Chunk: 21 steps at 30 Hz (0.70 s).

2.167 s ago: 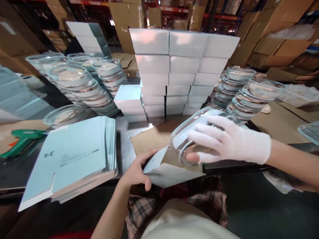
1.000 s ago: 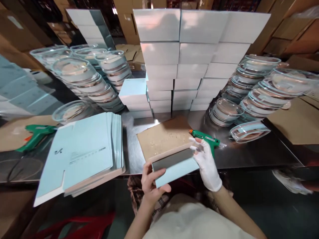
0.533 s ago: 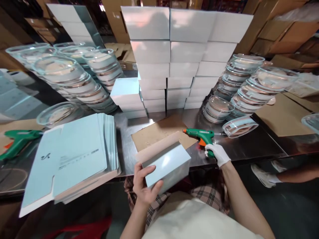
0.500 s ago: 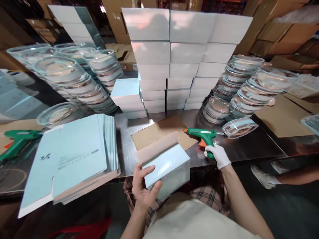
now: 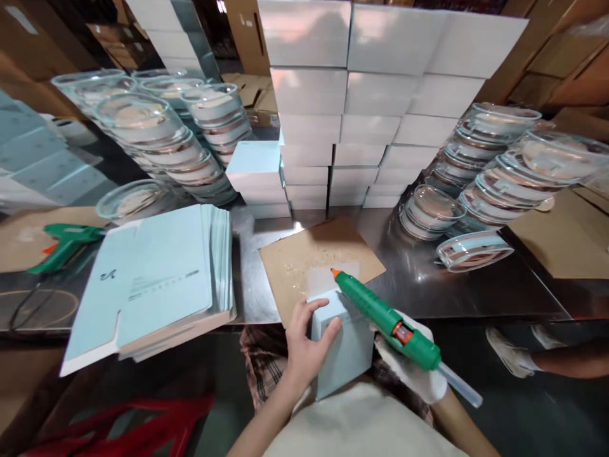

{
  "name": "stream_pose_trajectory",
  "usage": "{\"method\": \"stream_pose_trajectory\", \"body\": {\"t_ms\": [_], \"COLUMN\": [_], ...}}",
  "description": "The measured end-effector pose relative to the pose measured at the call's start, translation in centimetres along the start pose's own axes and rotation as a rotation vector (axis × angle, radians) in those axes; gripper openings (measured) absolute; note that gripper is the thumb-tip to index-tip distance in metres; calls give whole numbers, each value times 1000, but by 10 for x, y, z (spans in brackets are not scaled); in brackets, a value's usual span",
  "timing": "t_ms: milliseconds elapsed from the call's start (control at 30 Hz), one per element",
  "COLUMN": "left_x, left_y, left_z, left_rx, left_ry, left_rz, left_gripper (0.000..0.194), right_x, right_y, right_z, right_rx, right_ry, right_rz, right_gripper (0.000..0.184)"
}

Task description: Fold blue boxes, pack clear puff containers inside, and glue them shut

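My bare left hand [image 5: 307, 343] grips a light blue carton box [image 5: 343, 349] held on end at the table's front edge, over my lap. Its upper flap [image 5: 333, 277] stands open, leaning back over a brown cardboard mat [image 5: 304, 254]. My white-gloved right hand [image 5: 410, 371] is closed round the handle of a green glue gun [image 5: 383, 312]. The gun's orange nozzle points up-left and sits right at the open flap. A clear glue stick juts from the gun's rear at lower right.
A pile of flat blue carton blanks [image 5: 157, 279] lies at left, with a second green glue gun [image 5: 64, 241] beyond it. Stacked white boxes [image 5: 361, 108] rise at the back. Stacks of lidded glass bowls stand left [image 5: 157, 136] and right [image 5: 495, 178]. Another person's foot [image 5: 509, 352] shows lower right.
My right hand has lifted the glue gun off the table and brought its nozzle to the box flap. The left hand has turned the box upright.
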<state>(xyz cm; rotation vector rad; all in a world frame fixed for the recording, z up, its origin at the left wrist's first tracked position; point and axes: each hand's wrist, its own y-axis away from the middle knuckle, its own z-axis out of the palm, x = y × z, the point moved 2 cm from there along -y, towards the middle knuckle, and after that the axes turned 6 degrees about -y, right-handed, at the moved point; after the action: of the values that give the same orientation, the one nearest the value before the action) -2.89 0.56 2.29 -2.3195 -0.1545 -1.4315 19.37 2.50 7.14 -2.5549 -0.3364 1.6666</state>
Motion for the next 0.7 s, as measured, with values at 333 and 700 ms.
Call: {"method": "stream_pose_trajectory", "body": {"t_ms": [333, 700], "left_x": [4, -15], "left_y": [2, 0], "left_z": [0, -15], "left_rx": [18, 30], "left_ry": [-3, 109], "left_rz": [56, -147], "left_gripper": [23, 31], "right_x": [2, 79], "right_y": [-7, -51], "right_z": [14, -13], "right_rx": [-15, 191], "right_ry": [277, -469], "right_rz": [-248, 630], "right_gripper": [7, 42]}}
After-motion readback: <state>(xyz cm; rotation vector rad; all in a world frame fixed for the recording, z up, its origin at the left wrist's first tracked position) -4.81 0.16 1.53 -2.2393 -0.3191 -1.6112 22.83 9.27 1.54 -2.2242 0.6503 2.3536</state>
